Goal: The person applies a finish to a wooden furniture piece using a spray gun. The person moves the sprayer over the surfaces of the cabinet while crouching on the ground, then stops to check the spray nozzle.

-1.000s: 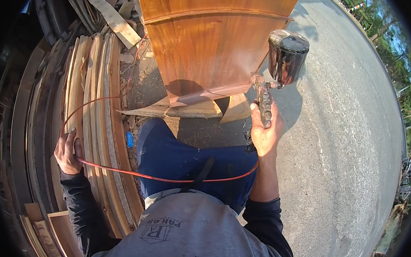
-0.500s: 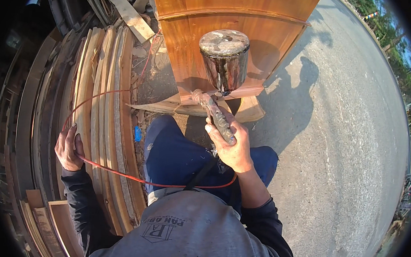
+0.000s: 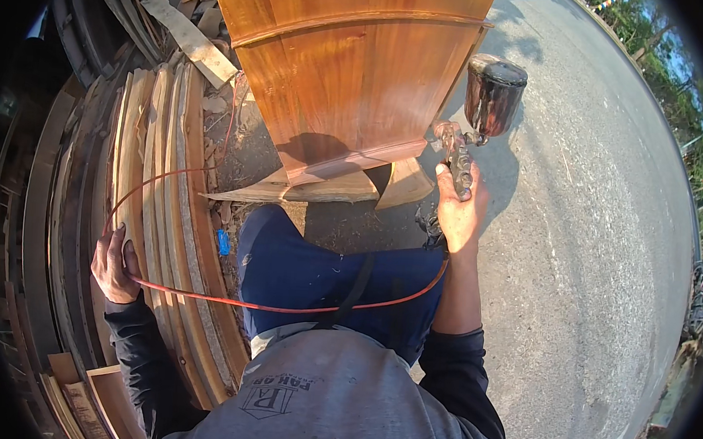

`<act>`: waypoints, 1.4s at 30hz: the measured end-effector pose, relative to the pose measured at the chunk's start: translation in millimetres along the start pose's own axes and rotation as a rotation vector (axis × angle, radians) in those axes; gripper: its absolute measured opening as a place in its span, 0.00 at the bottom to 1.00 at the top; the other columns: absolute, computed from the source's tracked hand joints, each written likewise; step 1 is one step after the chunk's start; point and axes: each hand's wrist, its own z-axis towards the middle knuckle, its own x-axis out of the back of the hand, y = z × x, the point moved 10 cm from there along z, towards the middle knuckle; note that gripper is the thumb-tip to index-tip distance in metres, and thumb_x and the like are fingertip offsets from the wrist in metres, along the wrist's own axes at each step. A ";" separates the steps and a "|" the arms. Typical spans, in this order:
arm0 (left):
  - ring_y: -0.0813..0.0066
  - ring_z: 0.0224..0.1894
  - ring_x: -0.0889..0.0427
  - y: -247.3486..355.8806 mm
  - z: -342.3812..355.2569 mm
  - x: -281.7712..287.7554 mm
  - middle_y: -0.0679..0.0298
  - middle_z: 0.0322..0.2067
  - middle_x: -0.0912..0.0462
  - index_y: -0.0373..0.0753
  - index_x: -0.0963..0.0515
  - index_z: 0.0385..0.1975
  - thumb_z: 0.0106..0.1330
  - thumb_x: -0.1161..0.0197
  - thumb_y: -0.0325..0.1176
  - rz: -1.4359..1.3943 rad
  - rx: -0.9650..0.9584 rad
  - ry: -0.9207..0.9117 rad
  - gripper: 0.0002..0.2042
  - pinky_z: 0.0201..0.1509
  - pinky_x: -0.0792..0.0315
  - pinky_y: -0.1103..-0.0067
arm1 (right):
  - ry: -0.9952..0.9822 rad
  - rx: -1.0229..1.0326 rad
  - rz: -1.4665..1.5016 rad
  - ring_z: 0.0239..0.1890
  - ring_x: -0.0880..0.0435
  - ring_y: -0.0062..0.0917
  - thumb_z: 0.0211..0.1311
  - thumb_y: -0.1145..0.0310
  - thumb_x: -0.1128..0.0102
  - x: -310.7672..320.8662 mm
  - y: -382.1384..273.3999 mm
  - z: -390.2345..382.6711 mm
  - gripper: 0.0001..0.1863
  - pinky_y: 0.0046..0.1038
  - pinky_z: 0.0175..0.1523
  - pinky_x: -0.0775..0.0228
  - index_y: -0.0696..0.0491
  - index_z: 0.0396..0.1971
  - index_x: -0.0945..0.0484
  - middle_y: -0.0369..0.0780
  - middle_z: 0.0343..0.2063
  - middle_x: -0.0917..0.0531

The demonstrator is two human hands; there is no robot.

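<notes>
On the left, your left hand (image 3: 115, 265) is curled around the red hose (image 3: 306, 310), over the long boards (image 3: 160, 127). The hose runs right across your lap (image 3: 300, 269). Far, in the middle, is the brown wooden panel (image 3: 351, 91). Right of its near corner, your right hand (image 3: 462, 214) grips the spray gun (image 3: 458, 158), its dark cup (image 3: 496, 95) far right.

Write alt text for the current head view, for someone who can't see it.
A person's right hand holds a spray gun with a dark cup beside a glossy wooden panel. The left hand holds a red hose near stacked boards; grey pavement lies at right.
</notes>
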 end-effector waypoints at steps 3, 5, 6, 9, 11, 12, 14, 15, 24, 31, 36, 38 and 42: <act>0.52 0.35 0.16 -1.9 -2.8 -2.8 0.51 0.38 0.18 0.35 0.23 0.55 0.67 0.37 0.23 -0.016 0.010 -0.002 0.16 0.38 0.21 0.65 | 0.066 -0.031 -0.035 0.33 0.17 0.25 0.64 0.73 0.34 14.2 14.3 11.5 0.21 0.29 0.42 0.25 0.61 0.56 0.22 0.46 0.33 0.14; 0.53 0.35 0.15 0.9 -2.2 -3.0 0.51 0.38 0.18 0.36 0.23 0.55 0.67 0.36 0.24 -0.004 -0.006 0.001 0.17 0.37 0.21 0.65 | 0.119 -0.054 -0.050 0.34 0.16 0.27 0.64 0.73 0.35 21.7 20.7 13.3 0.21 0.30 0.43 0.25 0.61 0.57 0.23 0.47 0.34 0.14; 0.53 0.35 0.15 1.5 -1.6 -3.1 0.51 0.38 0.18 0.36 0.23 0.55 0.67 0.36 0.24 -0.005 -0.006 -0.002 0.17 0.37 0.21 0.65 | 0.143 -0.047 -0.095 0.36 0.15 0.32 0.64 0.73 0.35 24.8 20.5 13.1 0.22 0.32 0.44 0.24 0.61 0.57 0.23 0.50 0.36 0.14; 0.53 0.35 0.15 2.6 -0.3 -2.0 0.50 0.38 0.18 0.36 0.23 0.55 0.67 0.36 0.23 -0.003 -0.013 0.001 0.17 0.37 0.21 0.66 | 0.182 0.054 -0.228 0.40 0.14 0.42 0.64 0.73 0.35 24.1 20.8 7.5 0.23 0.36 0.47 0.23 0.62 0.59 0.25 0.53 0.41 0.15; 0.54 0.35 0.15 -1.6 -1.1 -1.3 0.50 0.39 0.18 0.37 0.23 0.56 0.66 0.36 0.23 -0.011 0.013 -0.001 0.17 0.36 0.21 0.67 | 0.193 0.149 -0.315 0.43 0.14 0.47 0.64 0.73 0.35 19.0 14.3 0.4 0.24 0.38 0.48 0.23 0.62 0.60 0.26 0.55 0.44 0.16; 0.54 0.35 0.15 -1.0 0.7 -0.7 0.50 0.39 0.18 0.37 0.23 0.56 0.66 0.36 0.23 -0.009 0.013 -0.002 0.17 0.36 0.21 0.67 | 0.152 0.156 -0.295 0.44 0.14 0.49 0.64 0.72 0.35 10.6 12.0 -4.4 0.25 0.40 0.48 0.22 0.62 0.60 0.26 0.55 0.45 0.16; 0.55 0.33 0.16 8.5 6.2 2.0 0.50 0.40 0.18 0.37 0.23 0.56 0.65 0.37 0.22 -0.009 -0.052 0.040 0.18 0.34 0.22 0.67 | 0.067 0.113 -0.184 0.45 0.14 0.50 0.63 0.72 0.34 -4.1 14.9 -13.3 0.25 0.41 0.49 0.22 0.61 0.60 0.26 0.55 0.44 0.16; 0.55 0.33 0.16 6.4 4.0 3.9 0.50 0.40 0.18 0.37 0.23 0.56 0.65 0.37 0.22 -0.003 -0.050 0.037 0.18 0.34 0.22 0.67 | 0.062 0.114 -0.179 0.45 0.14 0.50 0.63 0.72 0.34 -10.1 7.5 -19.7 0.25 0.41 0.49 0.22 0.61 0.60 0.26 0.55 0.44 0.16; 0.64 0.26 0.21 -1.5 -0.5 16.5 0.51 0.42 0.17 0.36 0.23 0.57 0.63 0.38 0.20 0.037 0.002 0.038 0.20 0.29 0.26 0.71 | -0.284 0.152 0.224 0.40 0.12 0.40 0.63 0.74 0.32 -86.6 -45.3 -72.8 0.23 0.33 0.46 0.21 0.59 0.57 0.25 0.49 0.41 0.15; 0.59 0.31 0.17 -11.7 -8.0 19.2 0.50 0.43 0.17 0.36 0.24 0.58 0.64 0.39 0.20 0.030 0.033 0.039 0.20 0.32 0.23 0.70 | -0.491 0.118 0.391 0.36 0.13 0.36 0.64 0.72 0.32 -125.9 -59.0 -94.9 0.22 0.32 0.44 0.21 0.58 0.56 0.24 0.45 0.35 0.14; 0.54 0.38 0.14 -17.9 -12.9 17.5 0.48 0.44 0.18 0.36 0.24 0.58 0.65 0.39 0.21 0.033 0.064 0.027 0.20 0.36 0.21 0.67 | -0.411 0.068 0.423 0.34 0.15 0.25 0.65 0.69 0.30 -115.7 -39.4 -81.5 0.21 0.28 0.43 0.22 0.58 0.55 0.23 0.39 0.32 0.14; 0.57 0.35 0.15 -22.1 -16.2 16.8 0.49 0.44 0.18 0.36 0.24 0.58 0.65 0.39 0.21 0.034 0.081 0.016 0.20 0.34 0.21 0.69 | -0.359 0.028 0.356 0.35 0.16 0.23 0.65 0.70 0.31 -103.8 -24.9 -67.6 0.19 0.27 0.45 0.23 0.59 0.54 0.22 0.38 0.33 0.14; 0.60 0.31 0.16 -17.4 -9.7 12.5 0.49 0.44 0.17 0.36 0.24 0.58 0.65 0.38 0.21 -0.003 0.091 0.010 0.20 0.31 0.23 0.70 | -0.193 0.026 0.184 0.34 0.16 0.22 0.65 0.72 0.33 -65.9 -13.4 -37.2 0.17 0.26 0.44 0.23 0.59 0.52 0.21 0.40 0.32 0.14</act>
